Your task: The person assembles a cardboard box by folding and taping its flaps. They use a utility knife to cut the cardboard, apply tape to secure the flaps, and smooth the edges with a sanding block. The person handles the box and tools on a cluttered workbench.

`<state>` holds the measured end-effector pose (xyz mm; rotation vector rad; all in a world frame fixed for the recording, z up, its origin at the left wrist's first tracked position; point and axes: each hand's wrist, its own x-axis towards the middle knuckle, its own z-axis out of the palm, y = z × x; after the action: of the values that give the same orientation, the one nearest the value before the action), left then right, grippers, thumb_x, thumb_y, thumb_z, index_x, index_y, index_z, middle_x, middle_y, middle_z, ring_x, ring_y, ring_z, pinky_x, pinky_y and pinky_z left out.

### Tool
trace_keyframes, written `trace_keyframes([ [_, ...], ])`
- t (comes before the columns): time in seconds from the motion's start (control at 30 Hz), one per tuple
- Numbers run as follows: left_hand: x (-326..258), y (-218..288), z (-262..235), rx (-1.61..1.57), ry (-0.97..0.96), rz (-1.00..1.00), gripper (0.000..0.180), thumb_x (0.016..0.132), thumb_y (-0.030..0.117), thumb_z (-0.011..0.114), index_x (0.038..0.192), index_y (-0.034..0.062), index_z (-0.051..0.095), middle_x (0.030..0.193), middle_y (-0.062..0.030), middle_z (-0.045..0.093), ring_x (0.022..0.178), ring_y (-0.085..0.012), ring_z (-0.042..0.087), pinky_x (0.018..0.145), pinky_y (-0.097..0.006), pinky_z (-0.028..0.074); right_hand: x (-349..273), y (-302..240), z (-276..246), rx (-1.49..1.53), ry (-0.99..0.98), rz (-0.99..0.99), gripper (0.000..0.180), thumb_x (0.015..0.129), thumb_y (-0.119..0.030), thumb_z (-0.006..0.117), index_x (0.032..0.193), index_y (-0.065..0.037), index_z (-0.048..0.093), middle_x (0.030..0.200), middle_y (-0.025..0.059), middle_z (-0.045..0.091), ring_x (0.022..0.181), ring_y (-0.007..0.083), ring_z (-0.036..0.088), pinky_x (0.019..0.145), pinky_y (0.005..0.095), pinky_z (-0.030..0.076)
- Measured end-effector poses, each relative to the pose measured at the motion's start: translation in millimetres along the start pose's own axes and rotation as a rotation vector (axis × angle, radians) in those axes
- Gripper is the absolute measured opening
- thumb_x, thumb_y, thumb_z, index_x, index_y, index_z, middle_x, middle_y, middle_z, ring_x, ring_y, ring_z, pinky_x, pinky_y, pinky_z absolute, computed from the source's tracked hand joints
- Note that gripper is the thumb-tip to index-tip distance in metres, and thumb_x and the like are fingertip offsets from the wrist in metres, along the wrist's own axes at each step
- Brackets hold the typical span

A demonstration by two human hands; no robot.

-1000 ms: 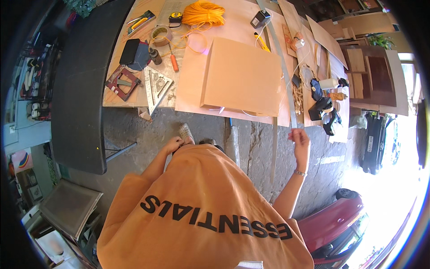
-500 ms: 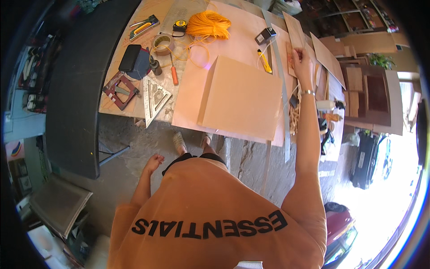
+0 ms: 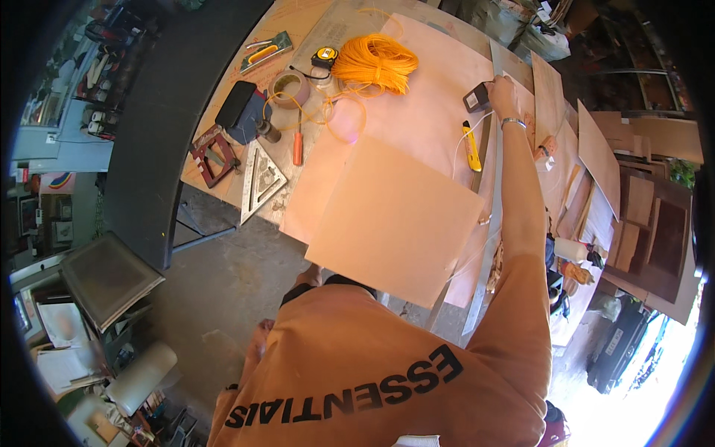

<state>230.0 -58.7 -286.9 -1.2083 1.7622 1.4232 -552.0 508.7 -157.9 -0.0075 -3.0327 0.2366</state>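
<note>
My right hand (image 3: pixel 503 97) reaches to the far right part of the worktable, its fingers closed against the right end of a small black box (image 3: pixel 476 98) with a thin white cord. Just nearer than the box lies a yellow utility knife (image 3: pixel 471 147). My left hand (image 3: pixel 258 339) hangs low beside my orange shirt, away from the table; its fingers are partly hidden and blurred. In front of me a square tan board (image 3: pixel 398 220) rests on a larger pale sheet (image 3: pixel 439 82), its near corner jutting past the table edge.
Left on the table are a speed square (image 3: pixel 260 184), a red-handled screwdriver (image 3: pixel 298 149), a tape roll (image 3: pixel 290 89), a tape measure (image 3: pixel 325 57), an orange cord coil (image 3: pixel 376 63) and a staple gun (image 3: pixel 266 52). Wood strips (image 3: pixel 547 97) lie at right. A black table (image 3: pixel 141 149) stands left.
My right hand has moved left from the wood strips to the black box. My left hand has drawn back toward my body. The view has turned, shifting the table in the picture.
</note>
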Motion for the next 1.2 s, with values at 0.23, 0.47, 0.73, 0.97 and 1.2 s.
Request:
trace_keyframes([
  [0.23,-47,37,44,0.179,0.014,-0.091,0.054,0.102,0.052,0.056,0.107,-0.0003,0.065,0.101,-0.0102,0.070,0.093,-0.0240,0.065,0.088,-0.039,0.052,-5,-9,4,-0.156,0.093,-0.051,0.016,0.093,-0.010,0.065,0.102,0.000,0.072,0.109,0.0235,0.070,0.106,0.0414,0.071,0.090,0.0502,0.059],
  [0.47,-36,51,40,0.168,-0.104,-0.085,0.044,0.100,0.042,0.058,0.109,-0.0001,0.064,0.103,-0.0113,0.070,0.096,-0.0243,0.066,0.090,-0.040,0.052,-4,-4,12,-0.237,0.163,-0.146,0.012,0.093,-0.010,0.064,0.096,0.002,0.067,0.098,0.0238,0.071,0.092,0.0416,0.073,0.081,0.0499,0.059],
  [0.73,6,77,27,0.618,-0.075,0.174,0.060,0.103,0.047,0.059,0.138,-0.0011,0.057,0.133,-0.0187,0.066,0.121,-0.0335,0.063,0.101,-0.044,0.050,-2,1,-10,-0.331,0.191,-0.232,0.021,0.088,-0.026,0.071,0.088,-0.006,0.074,0.087,0.0238,0.073,0.080,0.0376,0.074,0.077,0.0497,0.057],
  [0.97,3,153,62,0.492,-0.134,0.162,0.059,0.106,0.039,0.057,0.148,-0.0016,0.050,0.151,-0.0197,0.054,0.141,-0.0309,0.050,0.114,-0.039,0.041,-32,-24,-44,0.043,0.320,-0.161,0.008,0.092,-0.004,0.060,0.096,-0.001,0.066,0.083,0.0194,0.065,0.080,0.0380,0.065,0.075,0.0438,0.052],
  [1.2,-5,191,76,0.427,-0.127,0.139,0.057,0.106,0.038,0.058,0.147,-0.0016,0.052,0.149,-0.0198,0.056,0.140,-0.0303,0.052,0.113,-0.039,0.042,-113,-93,11,0.312,-0.565,-1.025,0.039,0.089,-0.004,0.058,0.126,-0.014,0.066,0.105,0.0133,0.059,0.091,0.0313,0.068,0.080,0.0436,0.055],
])
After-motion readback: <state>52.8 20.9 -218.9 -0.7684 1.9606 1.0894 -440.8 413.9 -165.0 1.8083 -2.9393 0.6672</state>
